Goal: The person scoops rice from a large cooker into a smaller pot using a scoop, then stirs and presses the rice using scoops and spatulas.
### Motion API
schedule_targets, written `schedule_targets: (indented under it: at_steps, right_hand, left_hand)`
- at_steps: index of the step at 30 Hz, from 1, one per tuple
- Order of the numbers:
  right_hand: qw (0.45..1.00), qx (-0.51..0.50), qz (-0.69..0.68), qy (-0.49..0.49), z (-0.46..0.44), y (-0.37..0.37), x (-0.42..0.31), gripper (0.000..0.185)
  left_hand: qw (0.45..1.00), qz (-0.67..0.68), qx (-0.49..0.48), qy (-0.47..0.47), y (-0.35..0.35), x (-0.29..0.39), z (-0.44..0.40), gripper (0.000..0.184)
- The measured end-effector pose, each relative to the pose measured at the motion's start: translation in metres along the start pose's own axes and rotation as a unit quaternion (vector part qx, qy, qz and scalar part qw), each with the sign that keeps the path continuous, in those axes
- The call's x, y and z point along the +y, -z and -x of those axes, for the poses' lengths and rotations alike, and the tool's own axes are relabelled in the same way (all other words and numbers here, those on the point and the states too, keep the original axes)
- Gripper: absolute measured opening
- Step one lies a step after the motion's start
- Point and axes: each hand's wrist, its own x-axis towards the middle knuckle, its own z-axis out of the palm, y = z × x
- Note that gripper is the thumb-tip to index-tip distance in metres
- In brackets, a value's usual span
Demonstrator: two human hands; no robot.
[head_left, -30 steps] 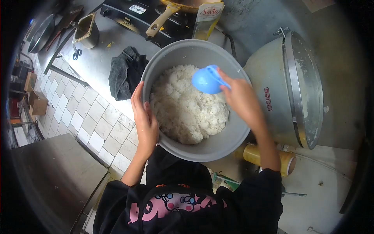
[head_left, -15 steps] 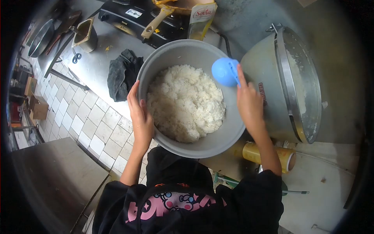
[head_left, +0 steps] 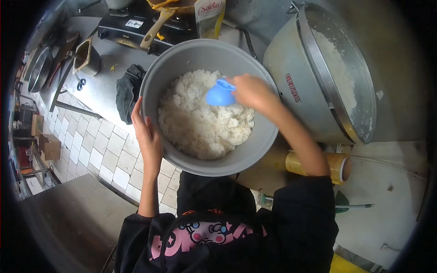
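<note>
A large grey pot (head_left: 157, 75) of cooked white rice (head_left: 195, 127) is in front of my body. My left hand (head_left: 148, 139) grips its left rim, with the fingers along the outer wall and the thumb near the edge. In my right hand (head_left: 251, 92) is a blue rice scoop (head_left: 220, 94) with a rounded bowl, held by its handle. The scoop is over the upper right part of the rice; whether it touches the rice I cannot tell. Part of its handle is hidden under my fingers.
A big rice cooker (head_left: 287, 54) marked GETRA stands at the right, its lid (head_left: 368, 104) raised. Behind are a black gas stove (head_left: 132, 29), a pan handle (head_left: 157, 29) and a Sovia pouch (head_left: 210, 18). A dark cloth (head_left: 127, 93) and scissors (head_left: 80, 83) lie at the left.
My right hand has moved the scoop left from the pot's right inner wall to above the rice. My left hand stays on the rim. The whole view has shifted slightly.
</note>
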Motion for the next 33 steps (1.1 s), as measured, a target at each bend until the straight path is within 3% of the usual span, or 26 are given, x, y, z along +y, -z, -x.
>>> schedule_targets:
  at_steps: [2, 3, 6, 10, 11, 15, 16, 18, 20, 21, 22, 23, 24, 27, 31, 33]
  right_hand:
    - [0.996, -0.061, 0.062, 0.020, 0.026, 0.044, 0.000, 0.013]
    - [0.990, -0.104, 0.095, 0.011, 0.033, 0.033, 0.005, 0.010]
    - [0.994, -0.072, 0.073, 0.026, 0.060, -0.009, 0.024, 0.013]
    - [0.994, -0.062, 0.072, 0.049, 0.118, 0.072, 0.010, 0.029]
    - [0.992, -0.057, 0.104, 0.039, 0.135, 0.102, 0.004, 0.032]
    - [0.974, 0.097, 0.002, -0.205, 0.183, 0.189, 0.027, 0.029]
    - [0.958, 0.109, 0.032, -0.263, 0.187, 0.202, 0.049, 0.028]
    - [0.936, 0.152, 0.091, -0.303, 0.191, 0.224, 0.104, 0.025]
    - [0.917, 0.158, 0.183, -0.317, 0.192, 0.224, 0.175, 0.022]
    - [0.904, 0.135, 0.204, -0.350, 0.190, 0.219, 0.215, 0.022]
    - [0.890, 0.109, 0.221, -0.383, 0.187, 0.208, 0.255, 0.022]
    - [0.902, 0.099, 0.226, -0.355, 0.189, 0.189, 0.303, 0.022]
    - [0.913, 0.089, 0.229, -0.326, 0.191, 0.176, 0.336, 0.021]
    - [0.919, 0.013, 0.237, -0.314, 0.196, 0.164, 0.347, 0.021]
    - [0.921, -0.084, 0.201, -0.323, 0.195, 0.155, 0.329, 0.020]
    - [0.958, -0.100, 0.159, -0.215, 0.188, 0.139, 0.352, 0.020]
  left_hand:
    - [1.000, -0.001, 0.001, -0.005, -0.002, 0.002, -0.003, 0.048]
    - [1.000, 0.001, 0.002, 0.012, -0.002, 0.002, -0.003, 0.048]
    - [1.000, 0.010, -0.005, 0.024, -0.002, 0.009, 0.001, 0.048]
    - [0.972, -0.195, 0.039, -0.122, -0.007, 0.012, -0.007, 0.046]
    - [0.976, -0.180, 0.000, -0.120, -0.008, 0.031, -0.009, 0.045]
    - [0.957, -0.081, -0.188, -0.205, -0.033, 0.091, -0.032, 0.048]
    - [0.948, -0.050, -0.235, -0.211, -0.046, 0.107, -0.037, 0.048]
    - [0.931, -0.048, -0.281, -0.229, -0.074, 0.129, -0.046, 0.049]
    - [0.880, 0.015, -0.391, -0.267, -0.107, 0.144, -0.056, 0.059]
    - [0.880, 0.017, -0.389, -0.272, -0.126, 0.149, -0.058, 0.059]
    - [0.880, 0.044, -0.394, -0.262, -0.145, 0.152, -0.059, 0.070]
    - [0.878, 0.069, -0.402, -0.250, -0.160, 0.157, -0.059, 0.083]
    - [0.876, 0.069, -0.406, -0.251, -0.170, 0.164, -0.058, 0.083]
    - [0.886, 0.048, -0.368, -0.279, -0.196, 0.173, -0.053, 0.117]
    - [0.892, 0.040, -0.377, -0.245, -0.209, 0.165, -0.044, 0.124]
    - [0.889, 0.036, -0.386, -0.244, -0.210, 0.161, -0.044, 0.124]
